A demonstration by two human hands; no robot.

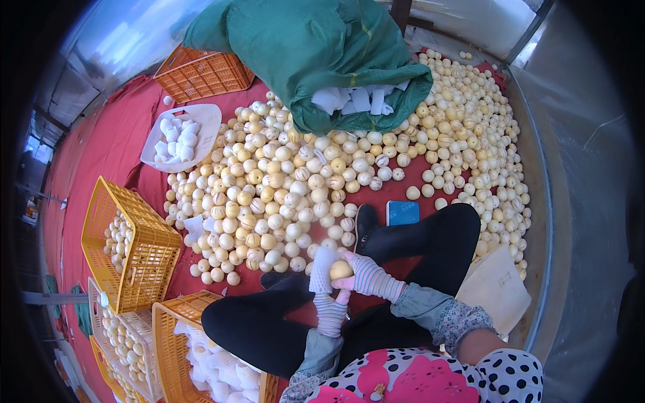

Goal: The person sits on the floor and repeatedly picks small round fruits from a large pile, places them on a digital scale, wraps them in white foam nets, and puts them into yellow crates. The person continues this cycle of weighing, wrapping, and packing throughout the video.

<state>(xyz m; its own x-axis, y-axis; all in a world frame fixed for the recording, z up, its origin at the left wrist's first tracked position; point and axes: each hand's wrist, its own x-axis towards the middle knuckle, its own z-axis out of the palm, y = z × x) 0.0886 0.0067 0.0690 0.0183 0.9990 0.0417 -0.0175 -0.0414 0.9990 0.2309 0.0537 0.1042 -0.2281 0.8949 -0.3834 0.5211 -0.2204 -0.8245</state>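
Note:
My left hand [330, 312], in a striped glove, holds a white foam net sleeve [322, 269] upright. Beside it, my right hand [370, 277], in a matching glove, grips a pale yellow pepino melon [341, 270]. The melon sits against the sleeve's side, and both hands are close together above my crossed legs. A large heap of loose pepino melons [272, 196], some with purple streaks, spreads across the red cloth [242, 287] in front of me. Far ahead, a green woven sack [322, 50] lies with its mouth turned my way, showing white foam sleeves [358, 99].
An orange crate [174, 312] of foam-wrapped fruit [221, 370] stands by my left knee. A yellow crate [136, 252] and a pale crate [146, 327] hold bare melons. A white basin [206, 118] contains wrapped fruit. A blue box-like object [403, 213] lies near my foot.

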